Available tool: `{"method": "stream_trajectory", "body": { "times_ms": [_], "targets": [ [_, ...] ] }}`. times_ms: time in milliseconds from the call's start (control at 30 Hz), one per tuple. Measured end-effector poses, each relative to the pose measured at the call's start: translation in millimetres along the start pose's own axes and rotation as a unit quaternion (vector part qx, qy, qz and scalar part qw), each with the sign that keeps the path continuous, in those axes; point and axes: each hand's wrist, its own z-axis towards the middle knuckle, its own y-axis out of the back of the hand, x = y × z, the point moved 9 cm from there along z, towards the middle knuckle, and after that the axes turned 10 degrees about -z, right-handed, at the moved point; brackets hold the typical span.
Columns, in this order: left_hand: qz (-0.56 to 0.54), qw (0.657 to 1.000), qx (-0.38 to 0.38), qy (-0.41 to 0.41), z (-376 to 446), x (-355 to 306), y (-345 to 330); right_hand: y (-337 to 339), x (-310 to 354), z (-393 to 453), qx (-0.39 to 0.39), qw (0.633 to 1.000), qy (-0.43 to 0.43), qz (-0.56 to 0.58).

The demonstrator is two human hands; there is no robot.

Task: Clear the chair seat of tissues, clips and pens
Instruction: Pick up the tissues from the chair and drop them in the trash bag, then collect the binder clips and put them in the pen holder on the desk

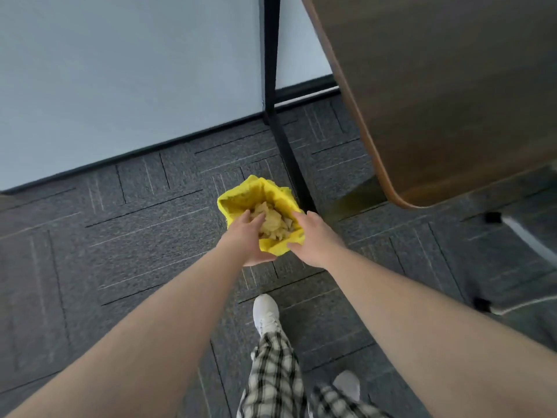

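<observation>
Partly hidden, crumpled tissues [272, 223] fill a yellow bag [241, 199]; left hand [248, 236] pushes in, right hand [313, 239] pinches its rim

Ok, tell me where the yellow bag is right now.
In the head view, the yellow bag sits mid-frame above the carpet, held open between the left hand and right hand, beside the black table leg.

Open carpet [135, 230] left of yellow bag [241, 197], black table leg [289, 158] crowding its right
</observation>
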Motion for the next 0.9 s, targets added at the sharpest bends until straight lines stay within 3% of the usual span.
{"method": "stream_trajectory", "body": {
  "times_ms": [200, 367, 633, 900],
  "targets": [
    [0.079, 0.997, 0.006, -0.02, -53, -75, -27, 5, -60, -73, -0.02, 0.999, 0.015, 0.029],
    [0.14, 0.989, 0.026, -0.05, -94, -171, -81, -4, -165, -151, -0.034, 0.997, -0.014, 0.06],
    [0.223, 0.958, 0.075, -0.166, -124, -384, -161, 1, -378, -271, -0.08, 0.975, -0.167, 0.12],
    [0.339, 0.898, 0.095, -0.264, -127, -559, -204, 33, -509, -331, -0.125, 0.941, -0.252, 0.19]
  ]
}}
